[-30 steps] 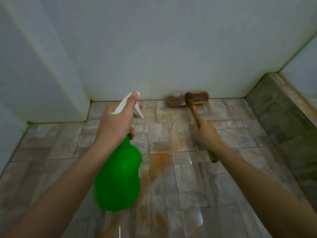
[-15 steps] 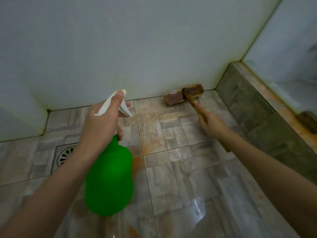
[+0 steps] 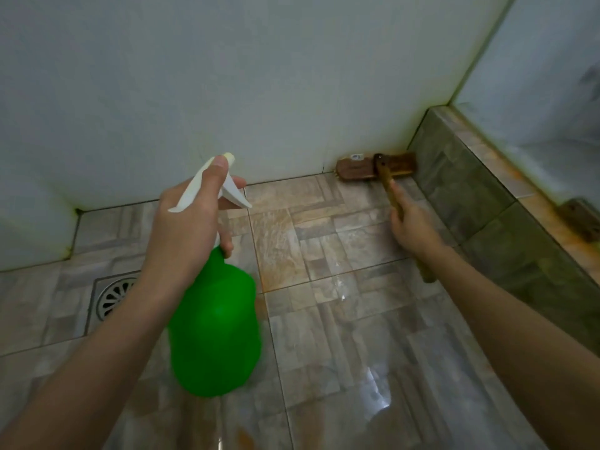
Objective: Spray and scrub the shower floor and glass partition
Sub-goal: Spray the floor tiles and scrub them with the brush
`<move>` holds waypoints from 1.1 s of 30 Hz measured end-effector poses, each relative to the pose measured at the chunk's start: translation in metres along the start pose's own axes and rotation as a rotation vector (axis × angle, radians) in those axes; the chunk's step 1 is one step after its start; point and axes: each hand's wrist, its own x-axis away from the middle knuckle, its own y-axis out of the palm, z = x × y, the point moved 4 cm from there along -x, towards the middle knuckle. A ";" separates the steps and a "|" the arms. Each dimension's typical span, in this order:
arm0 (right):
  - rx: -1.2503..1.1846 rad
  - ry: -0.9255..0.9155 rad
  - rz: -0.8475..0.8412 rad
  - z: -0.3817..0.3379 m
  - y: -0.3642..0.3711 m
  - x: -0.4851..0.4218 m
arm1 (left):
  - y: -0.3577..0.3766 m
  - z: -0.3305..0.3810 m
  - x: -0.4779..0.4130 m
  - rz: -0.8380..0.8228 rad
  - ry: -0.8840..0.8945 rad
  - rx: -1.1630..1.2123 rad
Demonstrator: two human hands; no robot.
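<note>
Now, brush (image 3: 376,170): head down on the floor (image 3: 341,319) in the far right corner, against the wall (image 3: 227,76) and touching the curb (image 3: 470,196); half a second ago it sat just short of the curb.
Right hand (image 3: 414,228): fingers wrapped round the brush handle, one laid along it, as before.
Left hand (image 3: 191,228): fingers gripping the neck of the green bottle (image 3: 214,332), one along the white sprayer top, another at the trigger; grip unchanged.
Bottle: held up off the floor, nozzle toward the wall.
Drain (image 3: 113,297): partly behind the left forearm, showing more than before.
Floor: wet sheen, orange staining mid-tile.
</note>
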 end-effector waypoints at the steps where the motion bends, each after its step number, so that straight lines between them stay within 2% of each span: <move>1: -0.022 0.016 0.010 -0.011 0.007 0.008 | -0.001 0.001 0.000 -0.001 0.001 -0.002; 3: -0.030 -0.024 -0.034 -0.050 0.034 0.023 | -0.004 0.002 -0.003 0.003 -0.004 -0.008; 5: -0.014 -0.145 -0.140 -0.092 0.070 0.036 | -0.005 0.001 -0.005 0.014 -0.007 -0.019; 7: 0.013 -0.222 -0.193 -0.108 0.087 0.045 | -0.008 -0.001 -0.006 0.024 -0.002 -0.030; 9: 0.072 -0.183 -0.156 -0.087 0.071 0.038 | -0.016 -0.003 -0.005 0.047 -0.004 -0.019; 12: 0.048 0.029 -0.022 -0.040 0.026 0.017 | -0.035 -0.007 -0.004 0.086 -0.036 0.013; 14: 0.023 0.117 0.013 -0.043 0.017 0.021 | -0.049 -0.006 -0.003 0.098 -0.047 0.020; 16: 0.019 0.060 -0.026 -0.086 0.042 0.037 | -0.062 -0.006 -0.003 0.116 -0.050 0.027; 19: -0.004 -0.123 -0.216 -0.170 0.112 0.072 | -0.080 -0.011 -0.001 0.152 -0.020 -0.014; 22: 0.010 -0.211 -0.258 -0.192 0.136 0.083 | -0.105 -0.018 0.002 0.208 -0.025 -0.014; 24: -0.010 -0.123 -0.184 -0.165 0.120 0.075 | -0.126 -0.022 0.007 0.218 -0.047 -0.012; 26: -0.058 0.050 -0.101 -0.145 0.096 0.069 | -0.149 -0.025 0.012 0.229 -0.064 -0.003; 28: -0.071 0.137 -0.035 -0.157 0.090 0.078 | -0.170 -0.026 0.017 0.250 -0.073 -0.014; 30: -0.093 0.107 -0.073 -0.202 0.113 0.095 | -0.187 -0.029 0.020 0.268 -0.071 -0.014; 33: -0.101 -0.119 -0.262 -0.283 0.177 0.126 | -0.202 -0.033 0.024 0.276 -0.056 -0.042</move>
